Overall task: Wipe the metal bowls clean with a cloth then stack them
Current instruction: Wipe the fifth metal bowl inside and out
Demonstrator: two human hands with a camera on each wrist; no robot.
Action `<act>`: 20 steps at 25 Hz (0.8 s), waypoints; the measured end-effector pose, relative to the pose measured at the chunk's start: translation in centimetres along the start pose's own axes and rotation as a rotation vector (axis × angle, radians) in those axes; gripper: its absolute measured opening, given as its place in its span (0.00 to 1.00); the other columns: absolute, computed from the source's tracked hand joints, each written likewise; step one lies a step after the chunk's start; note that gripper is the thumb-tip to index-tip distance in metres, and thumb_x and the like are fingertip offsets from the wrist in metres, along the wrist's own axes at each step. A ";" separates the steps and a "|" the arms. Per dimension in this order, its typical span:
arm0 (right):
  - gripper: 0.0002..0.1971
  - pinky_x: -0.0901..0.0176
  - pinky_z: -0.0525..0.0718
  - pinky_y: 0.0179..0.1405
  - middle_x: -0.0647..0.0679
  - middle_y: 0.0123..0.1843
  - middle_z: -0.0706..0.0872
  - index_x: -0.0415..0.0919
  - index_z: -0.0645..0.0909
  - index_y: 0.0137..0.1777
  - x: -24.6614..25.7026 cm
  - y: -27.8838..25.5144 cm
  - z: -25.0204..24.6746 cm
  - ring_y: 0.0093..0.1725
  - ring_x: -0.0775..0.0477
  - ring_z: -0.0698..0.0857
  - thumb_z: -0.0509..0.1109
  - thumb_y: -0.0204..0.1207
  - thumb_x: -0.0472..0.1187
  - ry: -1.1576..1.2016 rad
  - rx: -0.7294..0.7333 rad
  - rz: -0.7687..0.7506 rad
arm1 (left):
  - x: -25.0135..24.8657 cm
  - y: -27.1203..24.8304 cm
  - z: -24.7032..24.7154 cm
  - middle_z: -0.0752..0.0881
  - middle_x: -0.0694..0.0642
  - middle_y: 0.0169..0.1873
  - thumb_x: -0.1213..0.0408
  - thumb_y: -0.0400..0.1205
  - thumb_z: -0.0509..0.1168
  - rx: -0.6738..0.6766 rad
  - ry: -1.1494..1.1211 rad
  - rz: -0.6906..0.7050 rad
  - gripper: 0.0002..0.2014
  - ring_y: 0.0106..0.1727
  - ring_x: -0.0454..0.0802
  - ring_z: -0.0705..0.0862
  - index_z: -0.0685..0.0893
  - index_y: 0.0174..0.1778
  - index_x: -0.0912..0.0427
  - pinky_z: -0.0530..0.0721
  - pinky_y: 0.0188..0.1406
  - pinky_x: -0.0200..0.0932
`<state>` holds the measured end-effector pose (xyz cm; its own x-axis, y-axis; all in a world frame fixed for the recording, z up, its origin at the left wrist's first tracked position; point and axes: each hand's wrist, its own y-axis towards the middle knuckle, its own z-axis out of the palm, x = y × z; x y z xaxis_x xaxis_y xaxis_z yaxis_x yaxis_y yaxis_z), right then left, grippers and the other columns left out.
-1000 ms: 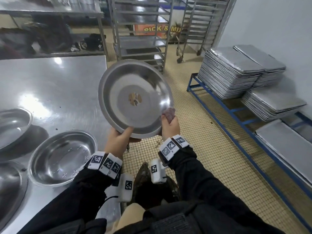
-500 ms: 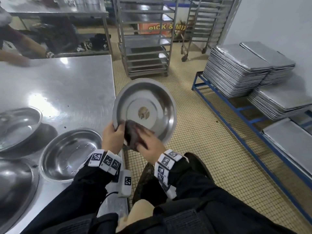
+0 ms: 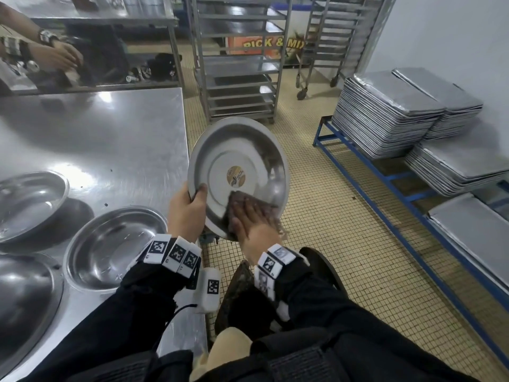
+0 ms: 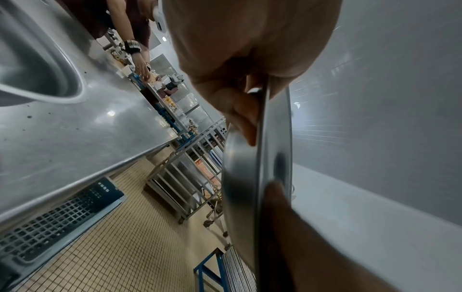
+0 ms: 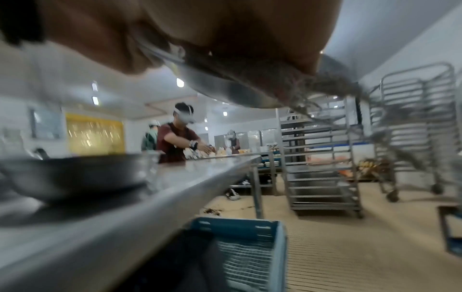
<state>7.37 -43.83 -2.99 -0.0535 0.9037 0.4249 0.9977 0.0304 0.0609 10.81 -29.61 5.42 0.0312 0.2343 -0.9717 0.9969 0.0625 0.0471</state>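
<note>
I hold a round metal bowl (image 3: pixel 248 150) tilted up over the floor, just past the table's edge, its inside with a gold sticker facing me. My left hand (image 3: pixel 192 201) grips its left rim, thumb inside. My right hand (image 3: pixel 252 216) lies flat with straight fingers, pressing a dark brownish cloth (image 3: pixel 234 201) against the bowl's lower inside. The left wrist view shows the bowl (image 4: pixel 261 177) edge-on with the left hand's fingers (image 4: pixel 237 112) behind it. The right wrist view shows the cloth (image 5: pixel 287 79), frayed and hanging, under my palm against the bowl (image 5: pixel 225 92).
The steel table (image 3: pixel 110 139) at left carries two upright bowls (image 3: pixel 115 244) (image 3: pixel 27 199) and an upturned one (image 3: pixel 22 296). Tray racks (image 3: pixel 239 64) stand behind. Stacked baking trays (image 3: pixel 391 111) sit on a blue frame at right. Another person's hands (image 3: pixel 55 55) work far left. A blue crate (image 5: pixel 237 247) sits under the table.
The bowl has come lower and closer. My right hand left the lower right rim, laid the cloth inside the bowl and slid it from lower left toward the right.
</note>
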 end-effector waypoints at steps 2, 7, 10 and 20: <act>0.32 0.39 0.45 0.81 0.52 0.85 0.52 0.58 0.48 0.82 2.7 -0.9 0.8 0.84 0.50 0.48 0.27 0.80 0.63 0.134 -0.017 -0.018 | -0.5 -0.3 0.2 0.77 0.52 0.29 0.63 0.87 0.59 -0.009 0.015 0.037 0.13 0.25 0.37 0.76 0.76 0.36 0.54 0.73 0.22 0.27; 0.26 0.31 0.48 0.79 0.50 0.85 0.52 0.56 0.52 0.82 -1.0 -0.8 -1.4 0.84 0.44 0.47 0.37 0.84 0.57 -0.188 -0.056 0.056 | 0.4 0.2 -1.1 0.73 0.52 0.26 0.65 0.86 0.61 -0.063 -0.045 -0.039 0.15 0.27 0.46 0.70 0.75 0.31 0.57 0.70 0.25 0.34; 0.29 0.31 0.47 0.79 0.53 0.84 0.34 0.54 0.41 0.83 -5.0 0.9 -3.5 0.82 0.41 0.34 0.44 0.85 0.55 -0.234 0.008 0.193 | 0.7 0.2 -1.3 0.78 0.56 0.29 0.66 0.84 0.62 0.002 -0.062 -0.129 0.09 0.28 0.49 0.77 0.80 0.39 0.64 0.76 0.19 0.31; 0.13 0.65 0.78 0.36 0.44 0.49 0.86 0.37 0.78 0.56 -5.6 3.6 -9.3 0.44 0.49 0.83 0.69 0.79 0.45 0.509 -0.331 0.476 | 1.2 1.0 -2.0 0.84 0.56 0.32 0.60 0.82 0.66 0.055 -0.277 -0.291 0.07 0.30 0.53 0.84 0.82 0.43 0.59 0.82 0.32 0.46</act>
<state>10.84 -52.70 3.24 0.2854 0.4774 0.8310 0.8580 -0.5136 0.0004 11.72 -27.32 4.77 -0.2423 -0.0560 -0.9686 0.9691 0.0337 -0.2444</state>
